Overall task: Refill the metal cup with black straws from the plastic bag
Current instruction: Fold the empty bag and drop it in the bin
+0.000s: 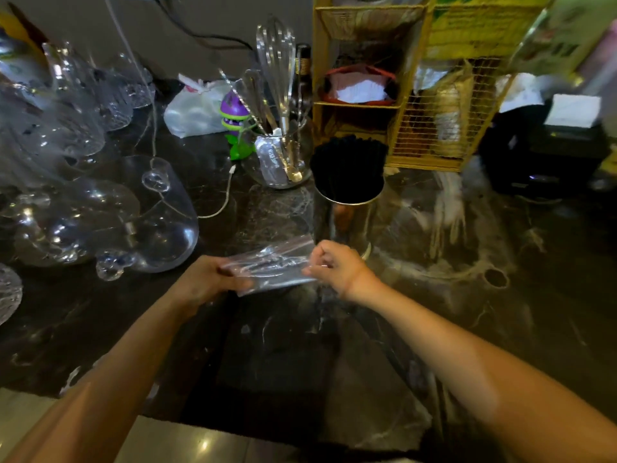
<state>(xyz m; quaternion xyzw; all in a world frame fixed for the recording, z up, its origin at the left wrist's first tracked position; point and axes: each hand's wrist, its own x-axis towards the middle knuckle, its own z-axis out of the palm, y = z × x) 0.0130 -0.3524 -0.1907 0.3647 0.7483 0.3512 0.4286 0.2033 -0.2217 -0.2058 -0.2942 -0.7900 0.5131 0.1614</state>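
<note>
1. The dark marbled surface fills most of the view, with clear glassware crowded at its 9 to 10 o'clock side and a yellow wire rack standing at 1 o'clock.

2. The metal cup is seen just above centre, at about 12 o'clock from the hands, upright on the surface. It is packed with black straws that stand well above its rim, so the refill is judged largely or wholly done.

3. A glass jar of utensils, with a whisk in it, stands just beside the cup at its 10 o'clock.

4. The plastic bag is held between both hands, just below the cup and apart from it. It appears flat and clear; no straws can be made out inside, though blur prevents certainty. It is judged to be emptied.

5. The left hand is closed on the bag's 9 o'clock end, fingers curled around the film.

6. The right hand is pinched shut on the bag's 3 o'clock end, thumb against fingers.

7. What is left is judged to be disposal or folding of the bag only, unless more straws remain unseen.
</note>
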